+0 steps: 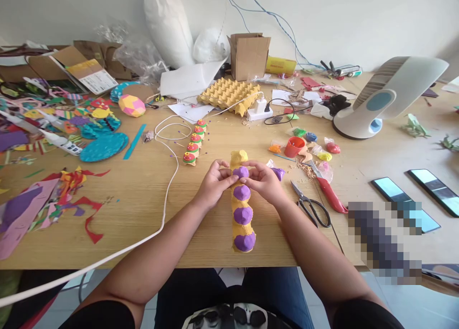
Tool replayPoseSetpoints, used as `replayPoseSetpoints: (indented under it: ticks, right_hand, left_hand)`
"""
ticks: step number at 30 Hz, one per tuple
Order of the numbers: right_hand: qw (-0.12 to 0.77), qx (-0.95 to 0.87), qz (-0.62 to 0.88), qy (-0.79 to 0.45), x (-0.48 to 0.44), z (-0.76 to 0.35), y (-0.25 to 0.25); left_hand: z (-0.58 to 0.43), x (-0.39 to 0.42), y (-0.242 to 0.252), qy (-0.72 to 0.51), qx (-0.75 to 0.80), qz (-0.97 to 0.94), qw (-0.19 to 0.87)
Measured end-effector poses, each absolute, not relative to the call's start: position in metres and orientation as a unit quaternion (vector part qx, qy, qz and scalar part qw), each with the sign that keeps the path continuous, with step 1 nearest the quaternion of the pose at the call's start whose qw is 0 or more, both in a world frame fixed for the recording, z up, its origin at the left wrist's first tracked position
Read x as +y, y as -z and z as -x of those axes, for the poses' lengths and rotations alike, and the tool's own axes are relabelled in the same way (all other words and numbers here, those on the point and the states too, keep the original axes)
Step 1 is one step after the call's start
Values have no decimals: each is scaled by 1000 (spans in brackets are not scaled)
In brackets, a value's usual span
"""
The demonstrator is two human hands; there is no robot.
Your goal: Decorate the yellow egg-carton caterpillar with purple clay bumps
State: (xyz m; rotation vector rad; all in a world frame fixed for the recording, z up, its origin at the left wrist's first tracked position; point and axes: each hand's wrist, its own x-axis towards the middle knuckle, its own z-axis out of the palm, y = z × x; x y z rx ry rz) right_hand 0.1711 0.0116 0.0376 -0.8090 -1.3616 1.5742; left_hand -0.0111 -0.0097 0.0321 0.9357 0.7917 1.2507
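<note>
A yellow egg-carton strip (pixel 242 226) lies lengthwise on the wooden table (pixel 143 195) in front of me, with purple clay caps pressed on several of its bumps. My left hand (pixel 214 183) and my right hand (pixel 264 178) meet at its far part, fingers curled and pinching around the purple cap (pixel 241 171) on the second bump. The farthest bump (pixel 238 156) is bare yellow. A loose lump of purple clay (pixel 278 173) sits just right of my right hand.
Black scissors (pixel 311 206) and a red-handled cutter (pixel 328 191) lie to the right, with clay bags (pixel 324 155) and a red cup (pixel 294 146) beyond. A decorated carton caterpillar (pixel 194 141) and white cable (pixel 168 195) sit left, paper scraps (pixel 53 195) far left. Egg tray (pixel 229 93), fan (pixel 387 97), two phones (pixel 405 202).
</note>
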Motion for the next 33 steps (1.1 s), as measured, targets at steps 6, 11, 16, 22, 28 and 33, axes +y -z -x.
replayPoseSetpoints:
  ticks: [6, 11, 16, 22, 28, 33]
  right_hand:
    - [430, -558, 322, -633, 14, -174, -37]
    - [445, -485, 312, -686, 11, -172, -40]
    - [469, -355, 289, -755, 3, -164, -39]
    - [476, -281, 291, -781, -6, -156, -43]
    - [470, -267, 287, -791, -11, -152, -45]
    - [484, -279, 294, -775, -14, -147, -44]
  left_hand:
    - [12, -8, -27, -546, 342, -433, 631]
    - [12, -7, -24, -550, 347, -435, 623]
    - [11, -11, -29, -553, 341, -413, 638]
    - [6, -16, -30, -541, 328, -277, 723]
    - [5, -17, -29, -531, 337, -232, 742]
    - [6, -16, -27, -527, 336, -198, 755]
